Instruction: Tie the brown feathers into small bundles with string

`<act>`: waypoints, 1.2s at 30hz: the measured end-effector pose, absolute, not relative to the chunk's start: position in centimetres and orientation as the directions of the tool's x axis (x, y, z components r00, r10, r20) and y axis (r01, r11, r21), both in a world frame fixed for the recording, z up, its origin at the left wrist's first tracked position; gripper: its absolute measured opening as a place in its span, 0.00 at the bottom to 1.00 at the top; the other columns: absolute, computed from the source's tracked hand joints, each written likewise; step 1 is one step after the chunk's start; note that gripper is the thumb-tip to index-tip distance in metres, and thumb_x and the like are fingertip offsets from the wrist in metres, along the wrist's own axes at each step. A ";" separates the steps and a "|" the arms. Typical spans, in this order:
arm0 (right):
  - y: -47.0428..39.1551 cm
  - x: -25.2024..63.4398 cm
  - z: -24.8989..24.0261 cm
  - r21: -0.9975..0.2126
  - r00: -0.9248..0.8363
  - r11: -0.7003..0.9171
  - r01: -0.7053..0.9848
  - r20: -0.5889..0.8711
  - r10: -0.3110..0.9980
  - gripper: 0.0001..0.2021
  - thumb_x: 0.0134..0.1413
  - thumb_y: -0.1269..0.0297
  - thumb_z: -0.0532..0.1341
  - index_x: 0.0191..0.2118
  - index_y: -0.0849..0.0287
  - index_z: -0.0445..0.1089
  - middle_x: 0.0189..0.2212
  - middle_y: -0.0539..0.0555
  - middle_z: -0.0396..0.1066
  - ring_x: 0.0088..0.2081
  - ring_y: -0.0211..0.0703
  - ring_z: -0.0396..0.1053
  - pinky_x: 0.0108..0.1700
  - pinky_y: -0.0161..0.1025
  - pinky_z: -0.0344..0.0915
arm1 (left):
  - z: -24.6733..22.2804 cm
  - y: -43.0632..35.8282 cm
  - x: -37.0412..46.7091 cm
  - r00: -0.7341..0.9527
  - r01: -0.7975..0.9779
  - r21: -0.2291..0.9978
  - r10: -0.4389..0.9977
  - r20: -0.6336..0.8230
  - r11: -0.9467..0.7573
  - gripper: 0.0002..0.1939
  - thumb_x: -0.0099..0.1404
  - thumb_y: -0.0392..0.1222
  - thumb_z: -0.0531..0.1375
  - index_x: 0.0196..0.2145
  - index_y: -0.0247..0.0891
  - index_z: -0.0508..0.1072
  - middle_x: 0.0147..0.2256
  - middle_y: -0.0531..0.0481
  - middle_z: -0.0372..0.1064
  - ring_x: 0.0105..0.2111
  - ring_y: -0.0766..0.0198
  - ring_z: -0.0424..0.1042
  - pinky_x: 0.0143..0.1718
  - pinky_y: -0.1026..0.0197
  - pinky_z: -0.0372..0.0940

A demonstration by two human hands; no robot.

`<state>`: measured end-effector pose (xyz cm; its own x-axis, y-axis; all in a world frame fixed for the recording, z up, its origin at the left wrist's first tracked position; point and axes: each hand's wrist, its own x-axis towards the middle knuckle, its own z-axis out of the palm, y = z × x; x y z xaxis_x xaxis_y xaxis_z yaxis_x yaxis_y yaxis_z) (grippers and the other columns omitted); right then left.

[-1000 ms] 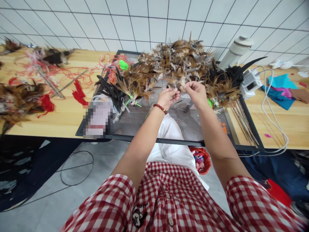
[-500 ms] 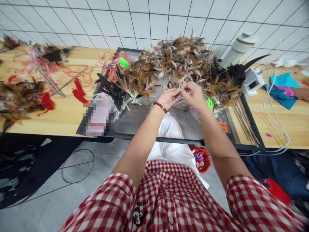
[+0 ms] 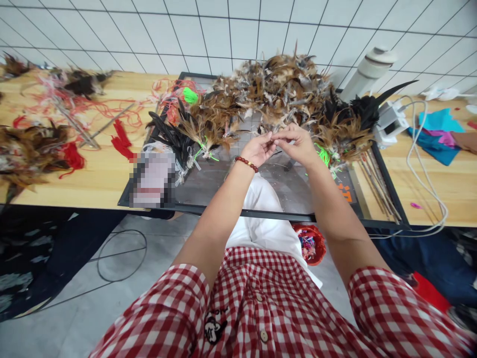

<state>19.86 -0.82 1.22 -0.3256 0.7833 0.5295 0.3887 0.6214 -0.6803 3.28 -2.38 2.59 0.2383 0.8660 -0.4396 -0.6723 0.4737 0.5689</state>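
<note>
My left hand (image 3: 260, 148), with a beaded bracelet on its wrist, and my right hand (image 3: 296, 144) meet fingertip to fingertip above the glass-like tray (image 3: 208, 191). Both have their fingers pinched around something too small to make out. Just beyond them lies a large heap of brown feathers (image 3: 286, 89). Feather bunches tied with bright green string (image 3: 323, 155) are at the right. Left of my hands are more brown feathers (image 3: 216, 117) and black feathers (image 3: 173, 136).
A pale bottle (image 3: 368, 74) and a white charger (image 3: 390, 122) with cables stand at the right, near thin sticks (image 3: 378, 186). Red tassels (image 3: 121, 141) lie left. A red basket (image 3: 311, 244) is below the table edge.
My right hand has turned slightly, its fingers now flatter and stretched toward the left hand. My left hand has shifted slightly left. The fingertips remain together.
</note>
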 end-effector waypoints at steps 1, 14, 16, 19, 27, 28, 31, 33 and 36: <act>-0.8 19.8 1.2 -0.688 -0.329 0.620 0.377 0.526 0.784 0.23 0.54 0.36 0.67 0.39 0.49 0.85 0.29 0.53 0.74 0.36 0.44 0.67 0.42 0.45 0.67 | 2.6 -2.3 3.3 0.230 -0.678 0.563 0.864 -0.448 0.472 0.08 0.68 0.31 0.63 0.30 0.34 0.73 0.25 0.54 0.73 0.25 0.75 0.72 0.33 0.72 0.69; -1.3 18.6 1.7 -0.992 -0.216 0.021 -0.127 0.048 0.975 0.30 0.24 0.39 0.80 0.22 0.58 0.71 0.19 0.46 0.69 0.22 0.31 0.63 0.25 0.32 0.61 | 3.7 -3.0 3.7 0.351 -0.472 0.675 0.824 -0.446 0.566 0.10 0.67 0.24 0.60 0.30 0.34 0.71 0.20 0.56 0.69 0.22 0.75 0.71 0.28 0.73 0.64; -1.4 18.6 1.8 -0.987 -0.176 -0.002 -0.159 0.026 0.984 0.28 0.24 0.44 0.82 0.21 0.58 0.69 0.19 0.46 0.70 0.22 0.32 0.64 0.25 0.32 0.62 | 3.5 -3.1 3.7 0.367 -0.449 0.698 0.827 -0.426 0.558 0.08 0.66 0.25 0.62 0.31 0.33 0.72 0.22 0.56 0.71 0.24 0.75 0.73 0.32 0.72 0.67; -1.3 18.7 1.8 -0.991 -0.090 -0.011 -0.136 0.001 0.996 0.24 0.28 0.52 0.82 0.20 0.58 0.69 0.17 0.45 0.68 0.20 0.30 0.63 0.23 0.31 0.59 | 3.1 -3.1 3.6 0.379 -0.415 0.763 0.857 -0.350 0.495 0.05 0.66 0.29 0.65 0.32 0.32 0.74 0.25 0.53 0.75 0.27 0.73 0.75 0.39 0.68 0.70; -1.4 18.5 2.4 -0.989 -0.090 -0.083 -0.122 -0.072 0.993 0.26 0.32 0.47 0.81 0.21 0.58 0.66 0.14 0.41 0.58 0.17 0.27 0.54 0.20 0.30 0.52 | 3.0 -3.2 3.8 0.281 -0.276 0.893 0.918 -0.279 0.355 0.11 0.63 0.31 0.68 0.25 0.31 0.73 0.21 0.54 0.71 0.22 0.74 0.70 0.31 0.68 0.66; -1.5 18.5 2.5 -0.987 -0.099 -0.080 -0.141 -0.067 0.993 0.27 0.34 0.45 0.80 0.22 0.57 0.65 0.14 0.40 0.56 0.16 0.26 0.52 0.20 0.30 0.52 | 3.1 -3.2 3.8 0.269 -0.287 0.888 0.920 -0.284 0.359 0.12 0.64 0.31 0.68 0.24 0.32 0.72 0.21 0.53 0.72 0.22 0.74 0.70 0.31 0.67 0.66; -1.7 18.5 2.8 -0.986 -0.147 -0.080 -0.148 -0.058 0.987 0.28 0.38 0.43 0.79 0.24 0.57 0.64 0.14 0.39 0.54 0.17 0.26 0.49 0.20 0.29 0.53 | 3.2 -3.2 3.7 0.250 -0.332 0.870 0.924 -0.291 0.364 0.12 0.63 0.32 0.68 0.24 0.33 0.71 0.21 0.54 0.71 0.22 0.74 0.70 0.31 0.67 0.67; -1.6 18.5 2.7 -0.989 -0.170 -0.077 -0.124 -0.055 0.984 0.28 0.36 0.44 0.80 0.24 0.58 0.65 0.15 0.41 0.58 0.18 0.27 0.53 0.20 0.30 0.54 | 3.3 -3.2 3.6 0.275 -0.329 0.873 0.921 -0.277 0.361 0.12 0.62 0.32 0.69 0.25 0.33 0.71 0.21 0.54 0.71 0.22 0.74 0.70 0.31 0.67 0.67; -1.0 18.8 2.3 -0.989 -0.064 0.010 -0.149 0.020 0.998 0.28 0.39 0.47 0.79 0.21 0.57 0.61 0.15 0.42 0.57 0.18 0.27 0.54 0.21 0.31 0.53 | 3.2 -3.3 3.7 0.304 -0.254 0.903 0.915 -0.265 0.346 0.10 0.61 0.32 0.69 0.25 0.32 0.73 0.21 0.53 0.71 0.21 0.73 0.70 0.30 0.67 0.67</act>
